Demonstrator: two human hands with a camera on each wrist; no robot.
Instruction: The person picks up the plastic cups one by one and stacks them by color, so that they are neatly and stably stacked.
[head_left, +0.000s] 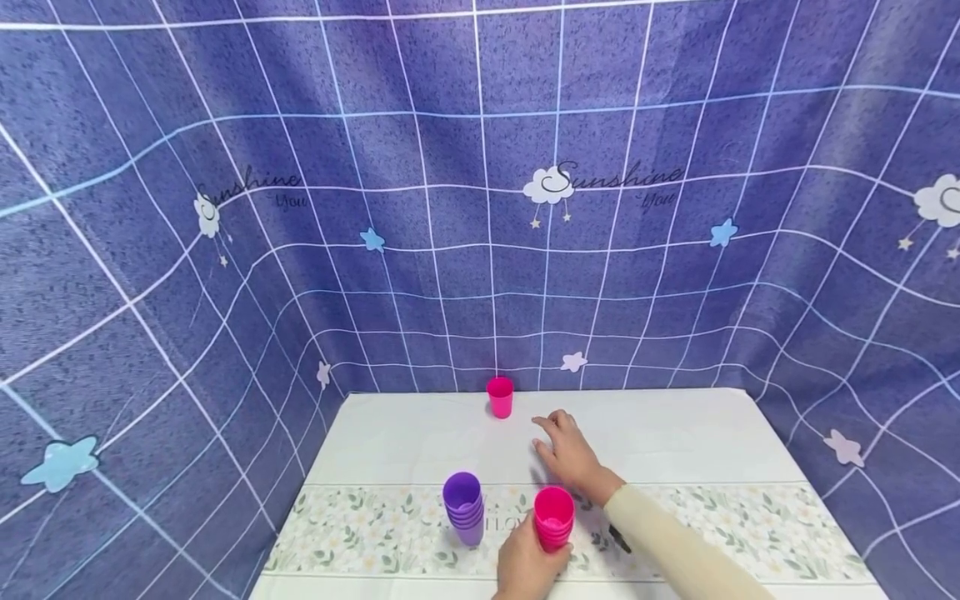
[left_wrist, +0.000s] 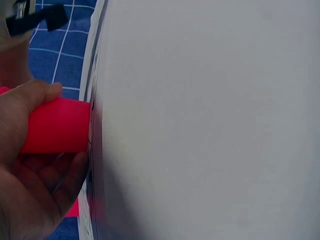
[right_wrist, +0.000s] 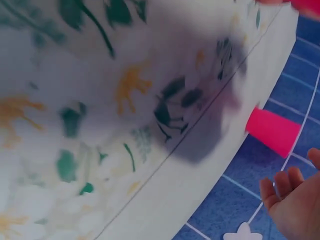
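My left hand [head_left: 528, 560] grips a stack of pink cups [head_left: 554, 518] at the front of the table, thumb and fingers wrapped round its side. The left wrist view also shows the hand [left_wrist: 30, 165] curled about the pink cup wall [left_wrist: 60, 125]. My right hand [head_left: 568, 454] reaches forward over the table with loosely bent fingers and nothing in them. Beyond its fingertips, at the back edge, a single pink cup [head_left: 500, 398] stands upright. To the left of the held stack is a stack of purple cups [head_left: 465, 508], upright with the mouth up.
The white table [head_left: 420, 442] carries a floral band [head_left: 360, 529] across its front part. Blue-purple cloth [head_left: 450, 250] with a grid of lines hangs behind and on both sides. A dark object [head_left: 619, 540] shows beside the right sleeve.
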